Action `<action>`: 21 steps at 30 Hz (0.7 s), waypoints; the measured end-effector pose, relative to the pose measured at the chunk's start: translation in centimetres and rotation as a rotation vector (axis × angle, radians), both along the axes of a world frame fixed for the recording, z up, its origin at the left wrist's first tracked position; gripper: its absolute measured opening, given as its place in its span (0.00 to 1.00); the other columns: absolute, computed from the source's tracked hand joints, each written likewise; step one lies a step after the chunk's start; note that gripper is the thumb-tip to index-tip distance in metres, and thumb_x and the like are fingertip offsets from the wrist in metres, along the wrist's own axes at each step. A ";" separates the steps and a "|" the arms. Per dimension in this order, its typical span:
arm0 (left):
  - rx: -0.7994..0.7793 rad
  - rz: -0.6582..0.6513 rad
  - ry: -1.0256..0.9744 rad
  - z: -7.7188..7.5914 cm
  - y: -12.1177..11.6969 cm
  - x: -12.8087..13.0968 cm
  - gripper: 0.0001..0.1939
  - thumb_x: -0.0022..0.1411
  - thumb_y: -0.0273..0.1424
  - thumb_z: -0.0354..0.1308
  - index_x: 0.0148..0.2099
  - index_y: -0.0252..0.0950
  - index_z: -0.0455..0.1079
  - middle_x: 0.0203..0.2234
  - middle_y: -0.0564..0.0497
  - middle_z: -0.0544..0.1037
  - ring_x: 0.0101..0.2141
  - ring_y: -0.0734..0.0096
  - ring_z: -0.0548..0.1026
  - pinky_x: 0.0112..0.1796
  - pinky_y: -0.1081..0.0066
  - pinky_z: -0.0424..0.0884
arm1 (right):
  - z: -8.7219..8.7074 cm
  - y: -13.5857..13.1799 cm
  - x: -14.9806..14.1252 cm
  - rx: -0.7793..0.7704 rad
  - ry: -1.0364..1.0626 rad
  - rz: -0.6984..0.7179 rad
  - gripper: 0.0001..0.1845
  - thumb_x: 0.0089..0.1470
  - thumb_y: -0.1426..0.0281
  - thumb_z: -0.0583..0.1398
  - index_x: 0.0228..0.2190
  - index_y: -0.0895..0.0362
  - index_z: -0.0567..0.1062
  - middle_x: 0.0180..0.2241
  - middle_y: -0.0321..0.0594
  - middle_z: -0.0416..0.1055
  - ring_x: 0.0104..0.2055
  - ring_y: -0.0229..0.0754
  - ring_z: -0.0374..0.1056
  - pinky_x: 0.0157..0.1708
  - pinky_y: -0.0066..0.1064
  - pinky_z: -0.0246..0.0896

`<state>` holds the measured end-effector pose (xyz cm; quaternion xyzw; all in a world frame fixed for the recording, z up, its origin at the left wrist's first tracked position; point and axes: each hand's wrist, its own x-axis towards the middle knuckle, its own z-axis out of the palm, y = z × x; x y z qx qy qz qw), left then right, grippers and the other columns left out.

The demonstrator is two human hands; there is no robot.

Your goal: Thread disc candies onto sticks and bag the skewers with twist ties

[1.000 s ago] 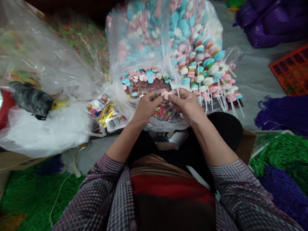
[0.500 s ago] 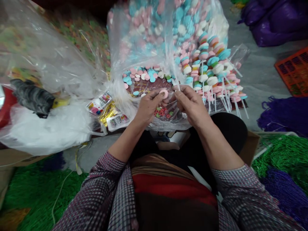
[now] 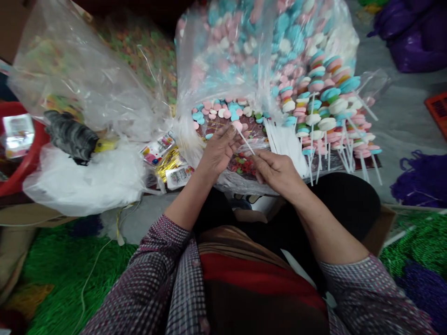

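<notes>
My left hand (image 3: 219, 146) pinches a round pink candy (image 3: 238, 125) between thumb and fingertips. A thin white stick (image 3: 246, 141) is gripped near its lower end by my right hand (image 3: 274, 170); its far tip meets the pink candy, and I cannot tell whether it has gone in. Just beyond my hands lie loose pink, blue and white candies (image 3: 219, 110). Small red and green rings (image 3: 244, 164) sit below, between the hands. A bundle of white sticks (image 3: 284, 142) lies beside my right hand, next to a pile of candy skewers (image 3: 323, 109).
A large clear bag of candies (image 3: 237, 51) stands behind the work area. To the left are another bag of small coloured pieces (image 3: 139, 60), printed packets (image 3: 179, 177), gold ties (image 3: 170, 164) and a red tub (image 3: 35, 160). Green strands (image 3: 66, 274) cover the floor.
My right hand has left the stick bundle and moved down with one white stick, now against the pink candy. My left hand has turned more open-palmed, still pinching the candy. The view shifted slightly.
</notes>
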<state>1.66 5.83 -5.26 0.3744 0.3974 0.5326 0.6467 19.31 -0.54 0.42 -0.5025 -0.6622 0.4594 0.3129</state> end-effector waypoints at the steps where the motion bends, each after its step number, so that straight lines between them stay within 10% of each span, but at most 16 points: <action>1: -0.007 0.005 -0.016 0.0 -0.1 0.0 0.13 0.69 0.40 0.63 0.50 0.37 0.74 0.50 0.46 0.84 0.58 0.55 0.79 0.57 0.56 0.78 | 0.0 0.0 0.0 0.024 -0.021 -0.010 0.21 0.66 0.60 0.55 0.48 0.57 0.82 0.15 0.28 0.61 0.19 0.36 0.57 0.27 0.30 0.56; 14: 0.313 0.256 0.499 -0.7 -0.7 0.2 0.14 0.64 0.39 0.69 0.51 0.44 0.80 0.45 0.52 0.86 0.45 0.68 0.82 0.49 0.66 0.79 | 1.0 0.1 1.1 0.028 -0.198 -0.005 0.17 0.62 0.64 0.55 0.22 0.55 0.70 0.17 0.32 0.59 0.23 0.36 0.56 0.27 0.30 0.51; 21: 0.142 0.180 0.424 -1.1 -1.9 2.8 0.14 0.71 0.36 0.60 0.57 0.45 0.78 0.45 0.52 0.86 0.40 0.72 0.83 0.47 0.65 0.80 | 0.8 -0.3 0.3 -0.004 -0.083 -0.149 0.16 0.62 0.60 0.57 0.27 0.55 0.75 0.16 0.31 0.59 0.22 0.37 0.58 0.25 0.30 0.51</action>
